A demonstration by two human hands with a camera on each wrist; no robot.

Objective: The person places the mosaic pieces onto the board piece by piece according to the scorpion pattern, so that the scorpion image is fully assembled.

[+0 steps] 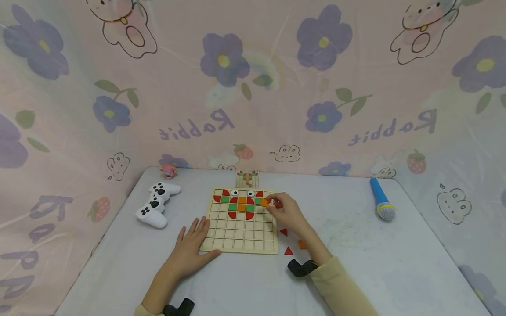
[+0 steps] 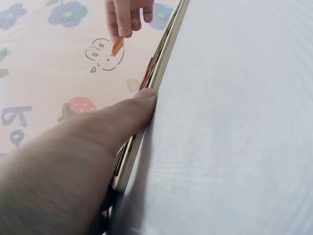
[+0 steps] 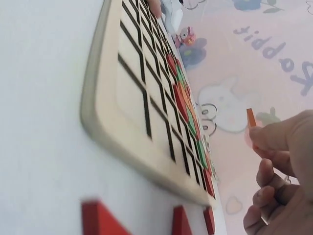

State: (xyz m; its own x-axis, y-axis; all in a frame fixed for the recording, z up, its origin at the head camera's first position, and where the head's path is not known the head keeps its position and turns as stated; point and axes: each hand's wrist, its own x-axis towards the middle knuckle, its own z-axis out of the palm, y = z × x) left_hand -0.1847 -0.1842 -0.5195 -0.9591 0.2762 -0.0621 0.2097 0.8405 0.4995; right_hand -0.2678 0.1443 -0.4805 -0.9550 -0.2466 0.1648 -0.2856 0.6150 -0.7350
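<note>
A wooden grid board (image 1: 243,232) lies on the table, its upper rows filled with red, green and orange pieces and two eye pieces. My left hand (image 1: 192,245) rests at the board's left edge, fingers spread, thumb along the near edge; the left wrist view shows the thumb (image 2: 132,112) against the rim. My right hand (image 1: 285,210) pinches an orange tile (image 3: 251,117) between thumb and fingertips, over the upper right of the board. In the right wrist view the tile is held up above the board, the other fingers curled loosely.
Right of the board lie red triangles (image 1: 288,251) and an orange piece (image 1: 302,244). A small picture card (image 1: 247,179) stands behind the board. A white game controller (image 1: 156,204) and pink figurine (image 1: 168,170) are on the left, a blue microphone (image 1: 381,199) on the right.
</note>
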